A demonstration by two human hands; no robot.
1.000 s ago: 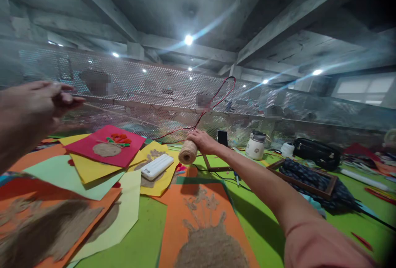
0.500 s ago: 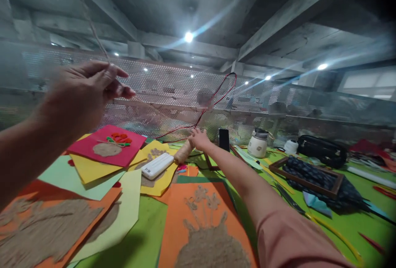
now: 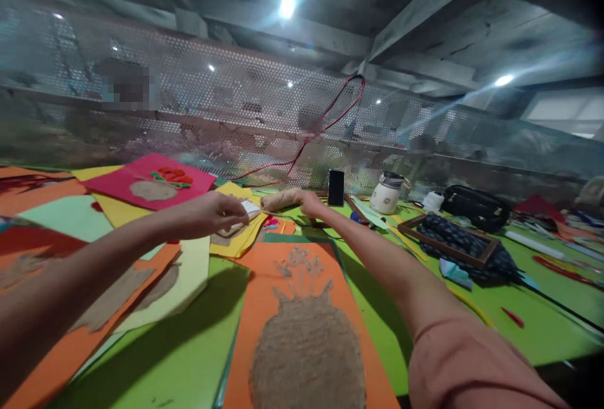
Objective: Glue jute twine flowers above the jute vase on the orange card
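My left hand (image 3: 223, 212) is low over the papers with its fingers curled together. It is right beside the white box-like device (image 3: 251, 209) and partly covers it; what is between the fingertips is hidden. My right hand (image 3: 309, 203) grips the near right end of a roll of brown jute twine (image 3: 279, 200), which lies on its side. In front of me lies an orange sheet (image 3: 241, 333) with a vase shape of brown twine (image 3: 309, 352) and twine flowers (image 3: 302, 265) on it. The yellow sheets (image 3: 236, 246) lie under my left hand.
A pink card (image 3: 113, 179) lies on coloured sheets at left. A phone (image 3: 336, 187) stands upright near the perforated screen (image 3: 226, 94). To the right are a white jar (image 3: 385, 198), a wooden frame (image 3: 481, 260) on dark patterned cloth, and a black pouch (image 3: 476, 207).
My left hand, which was raised with a strand of twine pinched in it, has come down towards the white device. My right hand stays at the twine roll. The view has tilted down.
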